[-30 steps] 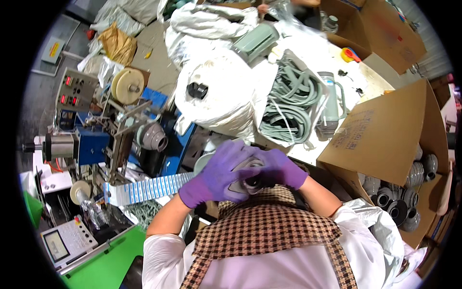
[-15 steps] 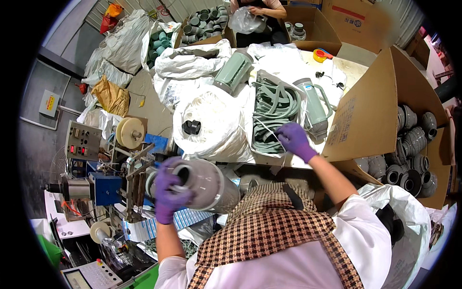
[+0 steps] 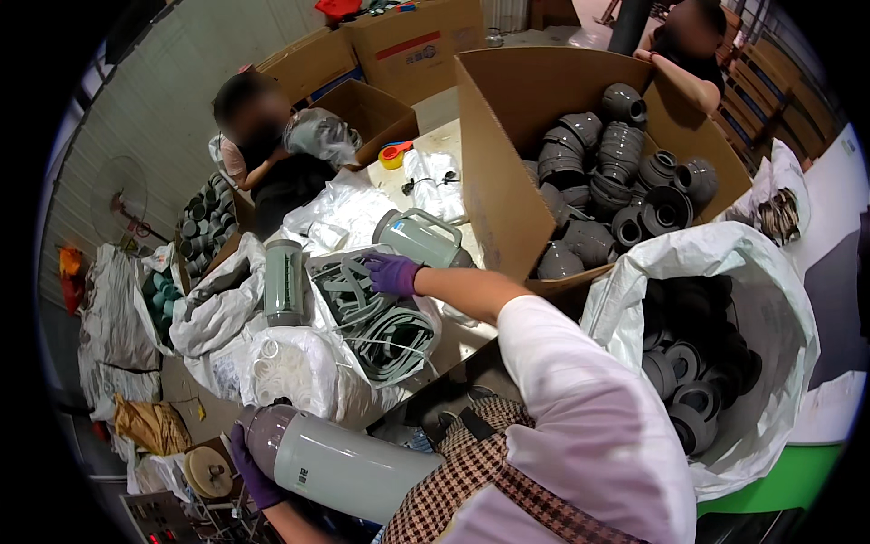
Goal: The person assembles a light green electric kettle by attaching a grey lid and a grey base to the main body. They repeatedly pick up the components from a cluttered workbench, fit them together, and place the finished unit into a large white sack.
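Observation:
A large grey thermos-like jug body [image 3: 353,462] lies on its side across my lap, its narrow shoulder end pointing left. My left hand [image 3: 254,467], in a purple glove, wraps round that shoulder end. My right hand [image 3: 392,274], also gloved in purple, is at the far right part of a pile of grey-green plastic strips [image 3: 385,340], its fingers bent over a strip. The strips lie in an open clear bag, with a thin white cord across them. Just beyond my right hand lies a grey-green jug with a handle [image 3: 421,238].
A big cardboard box [image 3: 503,136] holds several grey jug tops. Right of me stands a white sack [image 3: 761,335] of dark round parts. A sack of white rings [image 3: 285,363] and another jug [image 3: 284,281] are left of the strips. Two people sit or stand beyond.
The view has swung to the right. My right hand has moved from the cord at the strips' near edge to their far right part. My left hand still holds the jug body, now lying lengthwise.

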A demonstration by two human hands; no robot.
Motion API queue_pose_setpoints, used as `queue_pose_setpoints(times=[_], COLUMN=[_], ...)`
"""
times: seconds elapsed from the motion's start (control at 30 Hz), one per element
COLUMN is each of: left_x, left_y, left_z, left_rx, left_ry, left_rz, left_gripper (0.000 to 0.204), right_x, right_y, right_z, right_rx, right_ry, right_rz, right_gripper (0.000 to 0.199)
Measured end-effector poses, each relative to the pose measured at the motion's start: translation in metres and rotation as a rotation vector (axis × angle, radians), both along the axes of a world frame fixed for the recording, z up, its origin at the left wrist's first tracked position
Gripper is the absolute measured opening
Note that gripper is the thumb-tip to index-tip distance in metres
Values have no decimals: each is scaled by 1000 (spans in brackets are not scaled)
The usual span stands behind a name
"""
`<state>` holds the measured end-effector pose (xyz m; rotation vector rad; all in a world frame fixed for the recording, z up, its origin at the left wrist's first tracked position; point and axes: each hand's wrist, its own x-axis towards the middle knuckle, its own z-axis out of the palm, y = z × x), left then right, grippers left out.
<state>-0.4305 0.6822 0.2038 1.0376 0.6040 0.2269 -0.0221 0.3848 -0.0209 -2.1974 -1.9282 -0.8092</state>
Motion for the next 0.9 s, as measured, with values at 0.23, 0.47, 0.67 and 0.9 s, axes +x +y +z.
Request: queue_pose_setpoints(times=[0.23, 0.47, 0.67, 0.9], left_x=[60, 140, 142, 79], left_y=[17, -34, -97, -127], left_z=[-16, -21, 31, 75], left_rx=[489, -21, 572, 283], left_ry=[-18, -10, -392, -455], left_rz=[-159, -268, -471, -333], left_gripper=[43, 33, 60, 82], right_x=[-5, -12, -46, -70], right_y=[-59, -57, 69, 121], right_z=[163, 345, 351, 290], right_rx=[67, -29, -581, -67], right_ry=[444, 1173, 1758, 1028], right_rz=[-43, 431, 466, 616], right_gripper=[25, 19, 22, 29])
